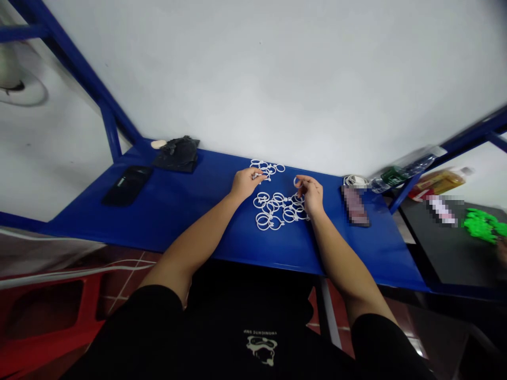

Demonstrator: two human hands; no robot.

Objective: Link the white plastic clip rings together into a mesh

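Observation:
Thin white plastic rings, each with a small tab, lie in two groups on a blue table. The larger group (271, 206) is close to me, between my forearms; the smaller group (280, 168) is farther back by the wall. My left hand (245, 183) is at the near left edge of the smaller group, with thumb and fingers pinched on a white ring, partly hidden by the fingertips. Above the right end of the larger group, my right hand (311, 193) is closed around another white ring (296, 182), which sticks out left of its fingers.
On the left of the blue table (206, 216) are a black phone (127, 185) and a dark plastic bag (178, 154). A white cable (355, 181), a blurred-out phone (355, 206) and a plastic bottle (407, 170) lie right. Bright green pieces (481, 224) lie on a neighbouring dark surface.

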